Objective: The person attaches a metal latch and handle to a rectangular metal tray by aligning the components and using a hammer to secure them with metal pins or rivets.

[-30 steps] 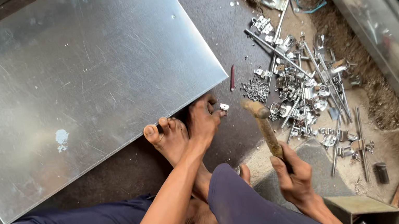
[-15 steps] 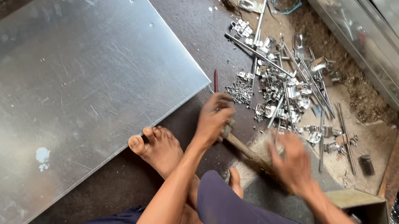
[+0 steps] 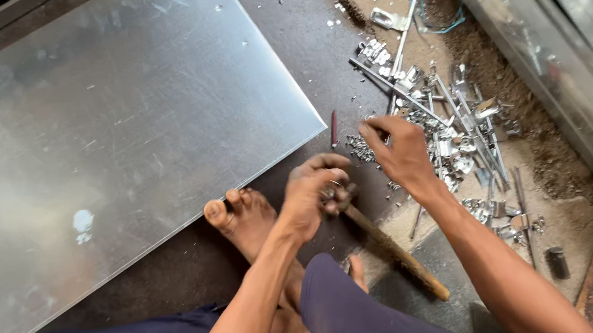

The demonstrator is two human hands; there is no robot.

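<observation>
- The left hand (image 3: 310, 192) is curled over the head end of a hammer (image 3: 391, 248) on the dark floor (image 3: 291, 26), fingers bent around it; whether the grip is fully closed on the hammer head is hard to tell, as the fingers hide it.
- The hammer's wooden handle runs from under that hand down and to the right, lying on the floor beside the person's knee.
- The right hand (image 3: 397, 150) hovers over a pile of small metal brackets and rods (image 3: 449, 136), thumb and fingertips pinched together; whether a small piece sits in that pinch cannot be made out.
- The pile lies on sandy ground just right of the hands, well scattered toward a stack of galvanised metal profiles (image 3: 566, 32) at the right edge.
- A large galvanised steel sheet (image 3: 96, 134) lies flat on the floor to the left; the person's bare foot (image 3: 246, 221) rests at its near edge.
- A thin dark red pencil-like stick (image 3: 333, 128) lies just beside the sheet's right corner.
</observation>
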